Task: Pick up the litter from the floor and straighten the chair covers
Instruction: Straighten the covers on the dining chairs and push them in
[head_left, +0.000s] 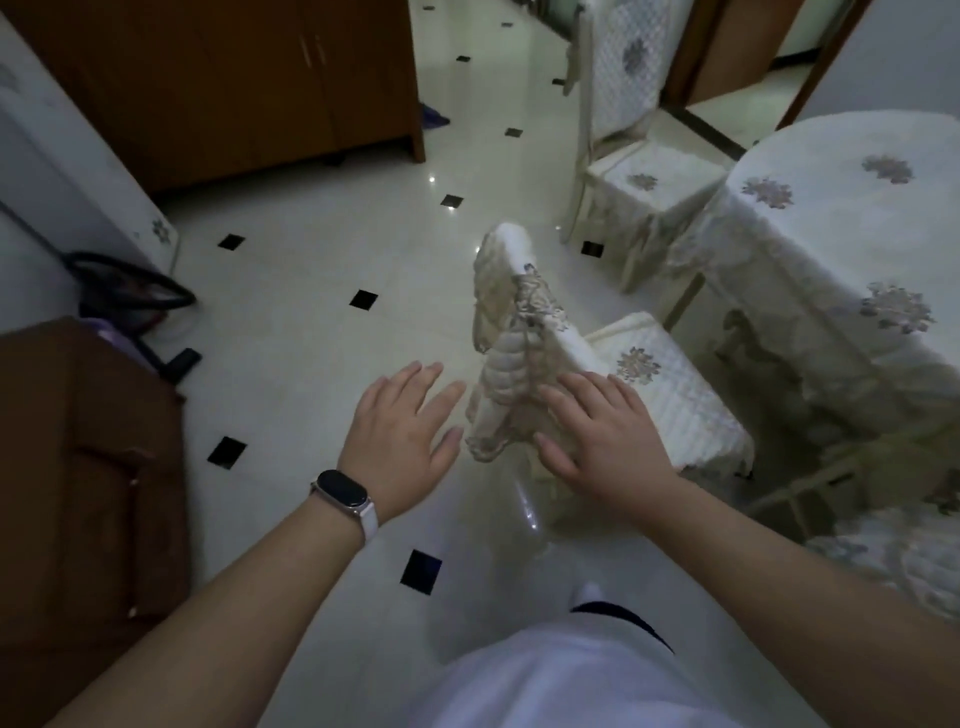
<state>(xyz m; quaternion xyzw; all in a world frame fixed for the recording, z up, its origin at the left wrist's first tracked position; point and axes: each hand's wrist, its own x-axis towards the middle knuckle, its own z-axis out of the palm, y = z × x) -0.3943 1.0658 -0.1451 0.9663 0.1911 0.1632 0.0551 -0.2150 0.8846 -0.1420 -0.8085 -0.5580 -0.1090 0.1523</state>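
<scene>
The chair cover (511, 332) sits on the backrest of the nearest chair, in the middle of the view. It is white and quilted with a lace-trimmed edge, and it is bunched and twisted into ridges down the back. Its lower hem hangs loose just beside the thumb of the left hand (402, 441). That hand is flat and spread to the left of the backrest, gripping nothing (whether it touches the fabric I cannot tell). The right hand (602, 441) is likewise spread, fingers straight, lying against the cover on the seat side. Behind it the matching seat cover (670, 384) lies on the chair's seat. A wristband (343, 496) is on the left wrist. To the right stands a cloth-draped surface (831, 234), with a second chair (623, 104) beyond it. The pale tiled floor (311, 260) runs to a wooden cabinet (234, 78).
</scene>
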